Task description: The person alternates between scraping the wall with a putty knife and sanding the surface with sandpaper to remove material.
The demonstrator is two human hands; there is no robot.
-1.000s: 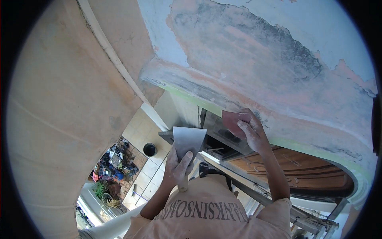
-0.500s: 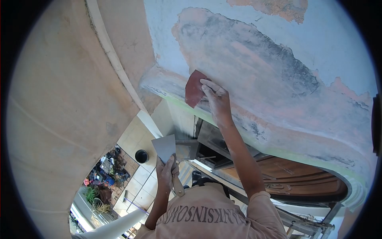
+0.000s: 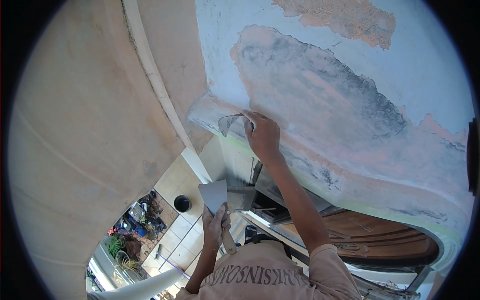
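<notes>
My right hand [image 3: 263,137] is closed on a bent piece of sandpaper [image 3: 226,124] at the moulded ledge of the wall. The sheet's pale printed back shows, curled away from my fingers. Above and to the right spreads a patched area [image 3: 320,85] of grey and pink on the light blue wall. Lower down, my left hand [image 3: 215,227] grips a putty knife by its handle. The wide grey blade [image 3: 213,195] points up, apart from the wall.
A brown carved wooden door [image 3: 375,230] lies below the ledge at right. On the tiled floor [image 3: 182,235] far below stands a black bucket [image 3: 182,203], near a heap of clutter [image 3: 140,217] and plants [image 3: 116,245]. A large curved plastered surface [image 3: 90,135] fills the left.
My right hand has turned and lowered to the ledge; the sandpaper, flat with its red face showing before, is now bent with its back showing. The view has shifted slightly.
</notes>
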